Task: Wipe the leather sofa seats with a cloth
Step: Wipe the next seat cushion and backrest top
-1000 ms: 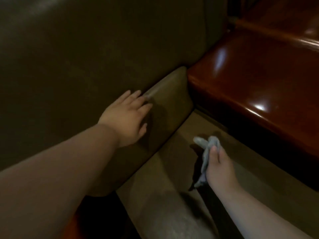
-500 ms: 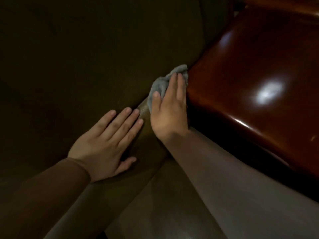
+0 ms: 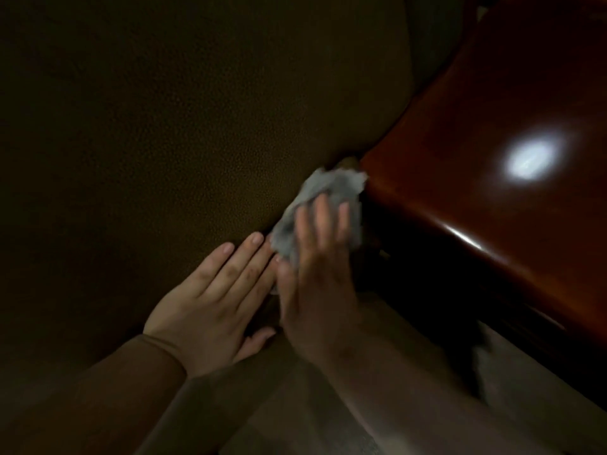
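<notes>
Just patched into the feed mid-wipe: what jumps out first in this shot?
The bright glare spot on the glossy red-brown wood at right catches the eye first. Next, the grey cloth at centre, pressed under the right hand against the dark sofa leather right beside the wood's edge. The left hand lies flat on the leather just left of it.

The crumpled grey cloth is squashed flat against the dark brown leather sofa, right at its edge. The sofa's skin looks bumpy and dim. Part of the cloth is hidden.
</notes>
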`<state>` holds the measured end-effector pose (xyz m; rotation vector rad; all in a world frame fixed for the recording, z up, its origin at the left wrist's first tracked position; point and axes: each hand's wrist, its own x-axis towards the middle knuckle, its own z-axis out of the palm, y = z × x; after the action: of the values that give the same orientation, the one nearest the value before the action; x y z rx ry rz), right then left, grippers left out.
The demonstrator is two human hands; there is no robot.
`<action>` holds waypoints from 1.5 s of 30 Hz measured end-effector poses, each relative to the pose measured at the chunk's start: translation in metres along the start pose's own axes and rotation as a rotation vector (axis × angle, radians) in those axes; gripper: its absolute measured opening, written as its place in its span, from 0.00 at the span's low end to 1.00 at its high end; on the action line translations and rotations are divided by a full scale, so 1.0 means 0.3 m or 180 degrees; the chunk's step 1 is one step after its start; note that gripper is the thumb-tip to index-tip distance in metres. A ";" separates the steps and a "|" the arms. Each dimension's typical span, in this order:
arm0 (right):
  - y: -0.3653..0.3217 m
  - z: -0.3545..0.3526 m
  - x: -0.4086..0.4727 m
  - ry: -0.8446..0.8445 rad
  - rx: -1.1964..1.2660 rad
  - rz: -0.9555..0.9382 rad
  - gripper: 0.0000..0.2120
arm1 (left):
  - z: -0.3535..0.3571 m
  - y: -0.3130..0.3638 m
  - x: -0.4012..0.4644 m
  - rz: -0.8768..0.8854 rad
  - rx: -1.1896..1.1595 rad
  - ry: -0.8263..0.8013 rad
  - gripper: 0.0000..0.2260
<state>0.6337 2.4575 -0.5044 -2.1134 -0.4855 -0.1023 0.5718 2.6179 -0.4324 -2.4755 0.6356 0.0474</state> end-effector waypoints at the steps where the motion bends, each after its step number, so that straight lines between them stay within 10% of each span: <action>1: 0.009 -0.010 -0.049 -0.0199 -0.0072 -0.0260 0.28 | 0.002 0.001 0.000 0.0023 0.0033 0.0016 0.39; 16: 0.087 0.113 -0.216 -0.0182 0.0006 -0.0022 0.29 | 0.006 0.003 -0.003 -0.0106 0.0074 0.0154 0.43; 23: 0.085 0.156 -0.074 0.0591 0.0643 0.1258 0.34 | 0.003 0.008 0.005 -0.0085 0.0180 0.0202 0.42; 27: 0.038 0.225 -0.329 -0.0278 0.0905 0.1900 0.37 | 0.009 0.008 -0.002 -0.0088 0.0163 0.0185 0.43; 32: 0.153 0.134 0.058 0.0717 0.1423 0.3047 0.33 | 0.021 0.009 0.002 -0.0077 0.0193 0.0258 0.43; 39: 0.062 0.193 -0.195 0.0042 0.1805 0.2983 0.39 | 0.018 0.009 0.005 -0.0071 0.0167 0.0275 0.42; 45: 0.247 0.122 0.058 0.0681 0.1729 0.3369 0.32 | 0.025 0.011 0.006 -0.0071 0.0140 0.0336 0.42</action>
<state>0.6737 2.4567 -0.5789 -1.5568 0.6875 0.3682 0.5726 2.6187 -0.4407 -2.4547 0.6461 -0.1056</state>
